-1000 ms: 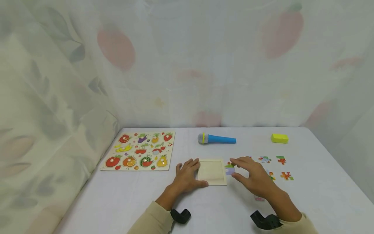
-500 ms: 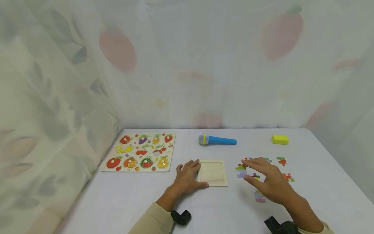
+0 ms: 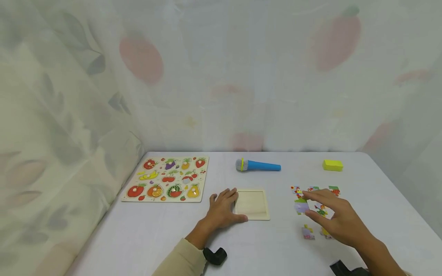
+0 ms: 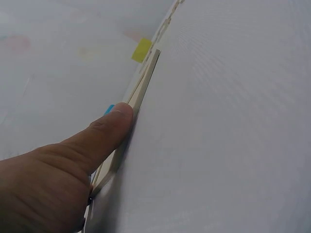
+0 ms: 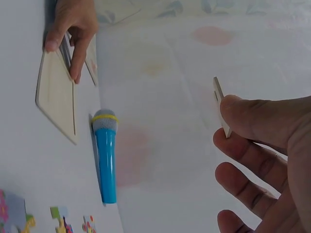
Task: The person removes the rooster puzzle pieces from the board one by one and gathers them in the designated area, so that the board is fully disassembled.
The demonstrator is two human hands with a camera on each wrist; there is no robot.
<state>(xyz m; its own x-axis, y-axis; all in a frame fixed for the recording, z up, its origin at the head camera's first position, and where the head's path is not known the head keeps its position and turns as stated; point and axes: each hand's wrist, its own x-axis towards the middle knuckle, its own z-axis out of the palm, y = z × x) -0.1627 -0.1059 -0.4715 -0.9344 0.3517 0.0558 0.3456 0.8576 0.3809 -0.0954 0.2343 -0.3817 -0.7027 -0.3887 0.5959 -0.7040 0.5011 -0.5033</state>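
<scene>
My left hand point(image 3: 221, 211) holds a small square wooden puzzle tray point(image 3: 253, 205) by its left side, thumb at the near edge and fingers at the far corner. In the left wrist view the thumb point(image 4: 104, 131) presses the tray's edge. Well to the right of it, my right hand point(image 3: 342, 218) pinches a thin jigsaw piece point(image 5: 222, 108) between thumb and index finger, above the table. That piece point(image 3: 301, 207) shows purple and green in the head view. Several loose jigsaw pieces point(image 3: 308, 232) lie under and around the right hand, which partly hides them.
A fruit peg puzzle board point(image 3: 165, 179) lies on the left of the white table point(image 3: 214, 180). Behind the tray is a blue toy microphone point(image 3: 264, 165). A yellow block point(image 3: 332, 165) sits at the back right. Patterned cloth point(image 3: 207, 76) hangs behind the table.
My right hand has moved right, from beside the tray to over the loose pieces, with the jigsaw piece in its fingers. The left hand stays on the tray.
</scene>
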